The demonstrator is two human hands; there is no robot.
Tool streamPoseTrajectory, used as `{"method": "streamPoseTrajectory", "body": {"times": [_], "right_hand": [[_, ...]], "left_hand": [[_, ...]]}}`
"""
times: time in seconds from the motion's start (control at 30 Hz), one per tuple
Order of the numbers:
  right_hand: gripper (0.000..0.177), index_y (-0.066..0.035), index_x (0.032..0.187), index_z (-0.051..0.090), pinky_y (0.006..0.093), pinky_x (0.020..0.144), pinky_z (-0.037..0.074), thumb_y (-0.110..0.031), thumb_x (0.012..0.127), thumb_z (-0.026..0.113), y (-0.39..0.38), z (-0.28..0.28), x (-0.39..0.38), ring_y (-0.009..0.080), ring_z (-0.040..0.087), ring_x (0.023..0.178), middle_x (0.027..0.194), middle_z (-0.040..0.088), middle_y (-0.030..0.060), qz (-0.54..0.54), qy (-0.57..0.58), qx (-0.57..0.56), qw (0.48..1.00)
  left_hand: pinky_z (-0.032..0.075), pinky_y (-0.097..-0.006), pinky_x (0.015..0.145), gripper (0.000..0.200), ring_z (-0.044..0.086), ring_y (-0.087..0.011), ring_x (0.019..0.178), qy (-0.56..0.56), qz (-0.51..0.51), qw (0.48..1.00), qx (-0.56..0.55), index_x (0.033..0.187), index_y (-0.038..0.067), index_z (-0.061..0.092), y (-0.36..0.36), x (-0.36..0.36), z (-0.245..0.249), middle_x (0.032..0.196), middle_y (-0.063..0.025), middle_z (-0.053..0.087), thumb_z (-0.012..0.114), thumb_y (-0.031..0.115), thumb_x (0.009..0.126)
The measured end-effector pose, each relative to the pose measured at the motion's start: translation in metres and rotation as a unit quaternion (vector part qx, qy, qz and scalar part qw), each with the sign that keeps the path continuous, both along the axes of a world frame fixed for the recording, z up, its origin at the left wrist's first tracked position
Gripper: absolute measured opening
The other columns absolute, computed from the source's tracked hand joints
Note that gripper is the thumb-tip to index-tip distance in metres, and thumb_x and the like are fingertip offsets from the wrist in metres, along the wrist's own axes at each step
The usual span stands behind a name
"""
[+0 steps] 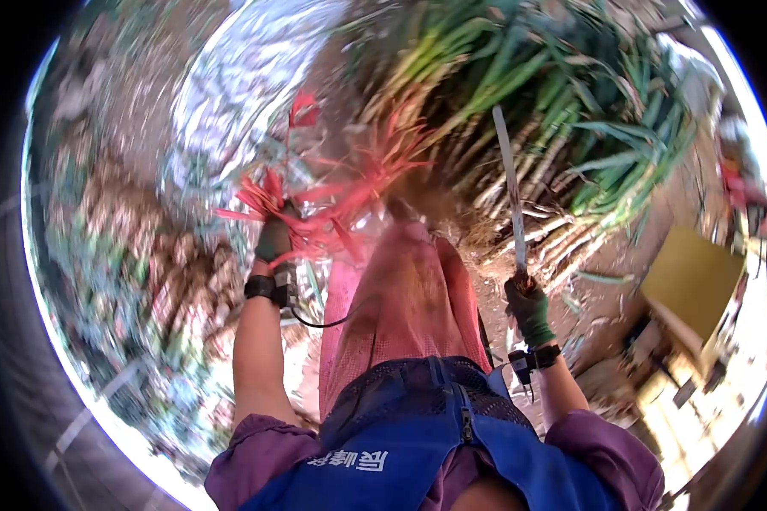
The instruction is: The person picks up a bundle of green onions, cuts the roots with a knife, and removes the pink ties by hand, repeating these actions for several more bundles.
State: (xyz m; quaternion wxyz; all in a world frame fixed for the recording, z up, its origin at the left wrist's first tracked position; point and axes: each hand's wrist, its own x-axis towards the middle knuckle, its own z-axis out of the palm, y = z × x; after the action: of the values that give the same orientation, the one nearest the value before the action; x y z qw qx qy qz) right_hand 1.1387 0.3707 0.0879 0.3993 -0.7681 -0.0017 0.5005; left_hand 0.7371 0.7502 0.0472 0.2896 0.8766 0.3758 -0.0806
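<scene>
My left hand (273,238), in a dark green glove, is closed on a bunch of red plastic strips (341,204) that fan out over my knees, smeared by motion. My right hand (528,308), gloved too, grips the handle of a long knife (513,183). Its narrow blade points away from me, nearly upright in the view. Beyond the blade and on both sides of it lies a heap of long green onions (562,111), white stalks and roots towards me.
To the left lie stacked onions (192,272), roots showing, blurred. A crumpled white plastic sheet (239,77) is spread at the upper left. A yellowish board or seat (692,271) stands at the right, and loose leaf scraps (605,278) litter the floor.
</scene>
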Motion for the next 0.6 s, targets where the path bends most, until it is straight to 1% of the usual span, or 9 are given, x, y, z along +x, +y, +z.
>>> {"method": "streamPoseTrajectory", "body": {"times": [0.13,0.23,0.27,0.33,0.4,0.43,0.47,0.57,0.6], "right_hand": [[0.012,-0.011,0.079,0.056,0.0257,0.043,0.040,-0.017,0.084,0.065,-0.017,-0.014,-0.036,0.0085,0.049,0.047,0.062,0.049,-0.0048,0.114,0.045,-0.051,0.991],[0.017,-0.011,0.079,0.055,0.0245,0.043,0.041,-0.021,0.082,0.069,-0.047,-0.058,-0.051,0.0090,0.050,0.047,0.060,0.052,-0.0038,0.208,0.052,-0.034,0.976],[0.017,-0.012,0.078,0.055,0.0248,0.043,0.041,-0.021,0.082,0.069,-0.043,-0.056,-0.060,0.0092,0.049,0.046,0.059,0.051,-0.0036,0.212,0.063,-0.045,0.974],[0.017,-0.012,0.076,0.054,0.0254,0.042,0.040,-0.020,0.082,0.068,-0.033,-0.048,-0.080,0.0095,0.049,0.045,0.058,0.051,-0.0033,0.214,0.082,-0.071,0.971],[0.016,-0.016,0.077,0.050,0.0259,0.038,0.038,-0.016,0.084,0.065,-0.039,-0.074,-0.094,0.0091,0.046,0.043,0.056,0.046,-0.0057,0.282,0.046,-0.074,0.955],[0.017,-0.018,0.077,0.049,0.0254,0.038,0.038,-0.015,0.085,0.064,-0.035,-0.067,-0.108,0.0081,0.044,0.042,0.055,0.043,-0.0069,0.292,0.055,-0.074,0.952],[0.018,-0.020,0.078,0.048,0.0249,0.037,0.037,-0.015,0.085,0.064,-0.032,-0.060,-0.123,0.0071,0.041,0.041,0.054,0.041,-0.0081,0.299,0.062,-0.071,0.950],[0.019,-0.023,0.077,0.044,0.0240,0.035,0.032,-0.020,0.092,0.054,-0.042,-0.064,-0.173,0.0072,0.034,0.038,0.052,0.033,-0.0085,0.246,0.143,-0.027,0.958],[0.017,-0.022,0.079,0.044,0.0239,0.035,0.031,-0.022,0.095,0.050,-0.048,-0.064,-0.191,0.0076,0.033,0.037,0.052,0.032,-0.0082,0.220,0.166,-0.034,0.961]], "left_hand": [[0.047,-0.0357,0.091,0.040,0.058,-0.0289,0.108,0.040,0.190,0.966,-0.169,0.131,-0.003,0.043,-0.162,-0.106,-0.001,0.117,-0.0167,0.058,0.035,0.024,0.101],[0.046,-0.0339,0.093,0.036,0.056,-0.0253,0.114,0.162,0.062,0.966,-0.193,0.128,0.001,0.050,-0.294,-0.199,-0.035,0.125,-0.0153,0.058,0.038,0.017,0.097],[0.052,-0.0406,0.074,0.018,0.065,-0.0337,0.083,-0.042,0.297,0.940,-0.160,0.092,0.002,0.066,-0.351,-0.212,-0.036,0.086,-0.0198,0.066,0.053,0.007,0.081],[0.052,-0.0410,0.074,0.020,0.065,-0.0334,0.085,0.084,0.143,0.979,-0.117,0.098,0.006,0.065,-0.413,-0.237,-0.027,0.087,-0.0183,0.067,0.051,0.014,0.087],[0.052,-0.0412,0.075,0.022,0.066,-0.0319,0.087,0.115,0.269,0.937,-0.193,0.101,0.011,0.065,-0.459,-0.237,0.003,0.090,-0.0166,0.067,0.048,0.021,0.091],[0.052,-0.0412,0.075,0.026,0.066,-0.0307,0.088,0.149,0.277,0.926,-0.211,0.102,0.013,0.066,-0.488,-0.247,-0.003,0.092,-0.0154,0.068,0.045,0.026,0.092],[0.052,-0.0406,0.075,0.026,0.066,-0.0299,0.088,0.061,0.352,0.904,-0.234,0.103,0.013,0.066,-0.518,-0.258,-0.005,0.091,-0.0161,0.068,0.046,0.026,0.092],[0.054,-0.0360,0.073,0.024,0.067,-0.0265,0.084,0.077,0.379,0.895,-0.221,0.103,0.013,0.066,-0.587,-0.285,-0.009,0.094,-0.0127,0.069,0.047,0.018,0.090],[0.053,-0.0360,0.074,0.022,0.066,-0.0277,0.085,0.036,0.417,0.884,-0.208,0.103,0.012,0.066,-0.620,-0.301,-0.012,0.093,-0.0123,0.068,0.050,0.018,0.089]]}}
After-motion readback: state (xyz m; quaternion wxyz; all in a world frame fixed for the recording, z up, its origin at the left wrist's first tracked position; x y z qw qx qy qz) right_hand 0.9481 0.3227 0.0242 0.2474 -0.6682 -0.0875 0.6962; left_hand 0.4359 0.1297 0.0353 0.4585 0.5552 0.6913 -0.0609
